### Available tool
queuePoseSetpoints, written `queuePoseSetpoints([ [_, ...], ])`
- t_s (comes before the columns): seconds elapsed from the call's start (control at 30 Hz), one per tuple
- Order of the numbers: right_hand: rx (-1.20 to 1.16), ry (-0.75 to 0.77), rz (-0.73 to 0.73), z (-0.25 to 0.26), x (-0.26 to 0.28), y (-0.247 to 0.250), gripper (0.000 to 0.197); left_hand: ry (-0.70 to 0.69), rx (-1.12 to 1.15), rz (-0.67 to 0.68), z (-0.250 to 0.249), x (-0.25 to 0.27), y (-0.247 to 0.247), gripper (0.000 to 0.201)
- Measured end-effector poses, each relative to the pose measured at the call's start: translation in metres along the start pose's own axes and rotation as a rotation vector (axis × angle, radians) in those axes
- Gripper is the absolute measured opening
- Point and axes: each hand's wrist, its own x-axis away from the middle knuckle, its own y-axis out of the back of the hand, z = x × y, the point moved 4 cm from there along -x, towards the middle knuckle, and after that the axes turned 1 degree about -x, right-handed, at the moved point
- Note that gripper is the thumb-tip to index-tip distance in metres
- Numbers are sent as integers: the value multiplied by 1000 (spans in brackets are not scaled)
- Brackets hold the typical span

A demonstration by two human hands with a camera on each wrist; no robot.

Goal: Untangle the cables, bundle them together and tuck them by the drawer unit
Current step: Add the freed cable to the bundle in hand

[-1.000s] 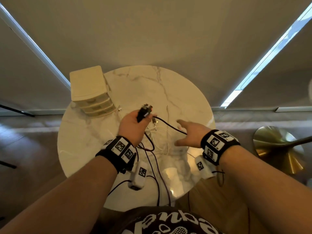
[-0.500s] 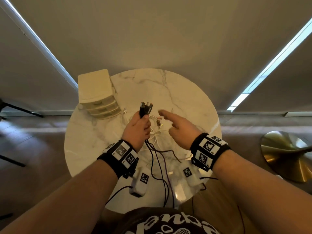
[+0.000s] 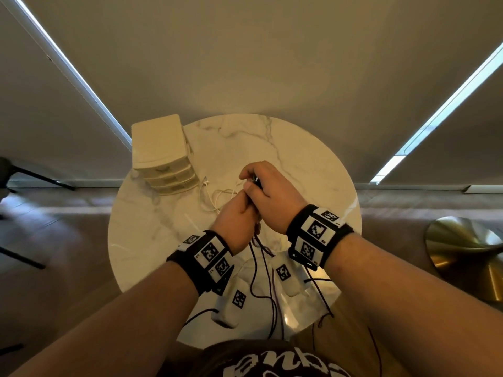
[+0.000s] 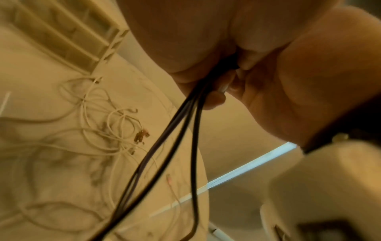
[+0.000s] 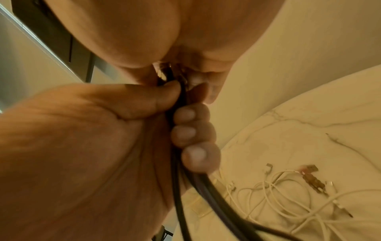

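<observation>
Several black cables hang from both hands over the round marble table. My left hand grips the black cables in a fist, thumb and fingers curled round them. My right hand sits just above it and pinches the cables' plug ends. A tangle of thin white cables lies loose on the table left of the hands, also seen in the wrist views. The cream drawer unit stands at the table's far left edge.
A brass lamp base sits on the floor to the right of the table. Dark chair legs stand at the left. The black cables trail over the table's near edge toward my body.
My right hand has come in from the right and closed on the plug ends above my left hand. The left hand has kept its grip on the black cables.
</observation>
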Motion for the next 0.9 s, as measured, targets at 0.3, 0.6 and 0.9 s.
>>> queuePoseSetpoints([
  [0.3, -666, -525, 412, -51, 18, -53, 30, 166, 868, -283, 8, -27, 29, 25],
  [0.6, 199, -674, 48, -125, 24, -9, 34, 180, 1060, -216, 15, -29, 30, 34],
  [0.9, 325, -587, -14, -161, 44, 20, 46, 172, 1083, -368, 22, -45, 71, 42],
])
